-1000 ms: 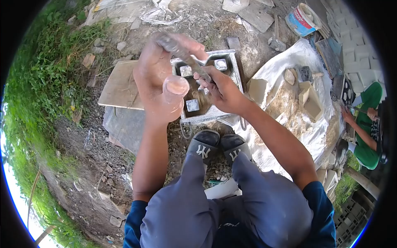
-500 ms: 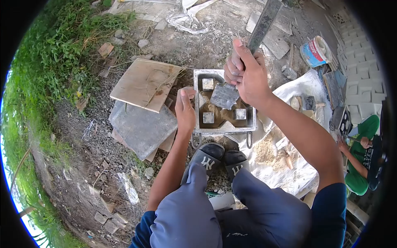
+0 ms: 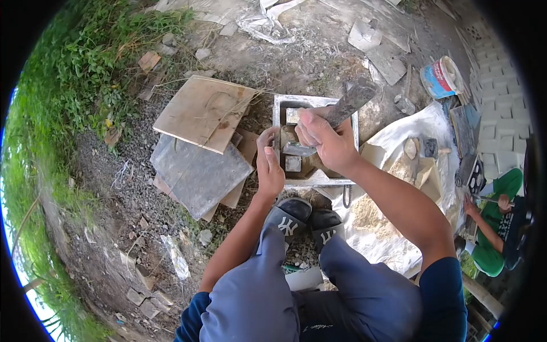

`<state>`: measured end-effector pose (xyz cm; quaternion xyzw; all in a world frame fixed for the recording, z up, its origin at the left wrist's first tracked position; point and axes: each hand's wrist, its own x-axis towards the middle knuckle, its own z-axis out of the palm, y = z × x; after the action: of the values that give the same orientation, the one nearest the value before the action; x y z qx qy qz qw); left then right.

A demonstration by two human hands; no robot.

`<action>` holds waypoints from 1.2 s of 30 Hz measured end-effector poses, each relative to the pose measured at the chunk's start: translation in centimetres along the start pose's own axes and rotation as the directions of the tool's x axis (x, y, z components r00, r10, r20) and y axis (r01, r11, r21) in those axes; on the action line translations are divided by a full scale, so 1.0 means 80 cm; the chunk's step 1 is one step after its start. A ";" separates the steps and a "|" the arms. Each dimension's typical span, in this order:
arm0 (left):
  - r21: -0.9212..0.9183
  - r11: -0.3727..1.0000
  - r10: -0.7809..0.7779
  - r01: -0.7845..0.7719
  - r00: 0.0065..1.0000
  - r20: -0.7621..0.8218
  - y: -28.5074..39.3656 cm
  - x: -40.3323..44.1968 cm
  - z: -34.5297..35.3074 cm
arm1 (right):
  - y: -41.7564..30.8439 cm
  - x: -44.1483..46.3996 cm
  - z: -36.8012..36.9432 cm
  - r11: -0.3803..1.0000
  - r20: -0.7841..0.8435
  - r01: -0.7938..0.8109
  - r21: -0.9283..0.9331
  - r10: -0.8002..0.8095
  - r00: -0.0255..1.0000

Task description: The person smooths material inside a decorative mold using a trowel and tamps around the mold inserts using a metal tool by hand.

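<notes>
My right hand (image 3: 330, 139) is wrapped around a dark metal bar with a flat square end, like a tamper (image 3: 354, 102). The tamper's grey square end is down inside a rectangular metal mould (image 3: 319, 182) holding brown sandy material. Square blocks (image 3: 293, 164) stand up in the mould; my right hand and forearm hide its right part. Beside the mould's left rim is my left hand (image 3: 270, 168), its fingers curved and apart, holding nothing. Whether its fingertips touch the rim I cannot tell.
Left of the mould lie stacked boards (image 3: 202, 114) and a grey slab (image 3: 199, 176). On the right, a white sheet (image 3: 393, 245) carries sandy material and stones. A paint bucket (image 3: 441, 77) stands farther back. Another person (image 3: 496, 228) in green works at far right.
My right hand has lowered, and the tamper's upper end has swung down towards the right. My left hand has shifted slightly right and down, staying by the mould's left side.
</notes>
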<state>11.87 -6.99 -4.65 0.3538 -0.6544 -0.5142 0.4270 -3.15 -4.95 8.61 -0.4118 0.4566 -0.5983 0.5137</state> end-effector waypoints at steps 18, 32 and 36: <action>0.009 0.991 0.132 -0.132 0.984 -0.122 -0.010 -0.003 0.006 | 0.046 -0.002 0.001 0.958 0.136 0.016 -0.288 0.024 0.990; 0.036 0.993 0.114 -0.109 0.983 -0.144 -0.012 -0.010 0.006 | 0.037 -0.005 -0.012 0.975 0.204 0.023 -0.219 0.023 0.979; 0.072 0.991 0.120 -0.113 0.987 -0.104 -0.007 -0.006 0.006 | 0.015 -0.003 -0.006 0.961 0.163 -0.015 -0.278 0.062 0.985</action>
<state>11.63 -6.48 -5.30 0.3563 -0.6663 -0.4466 0.4792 -3.34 -4.75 7.35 -0.5198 0.4978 -0.4816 0.5001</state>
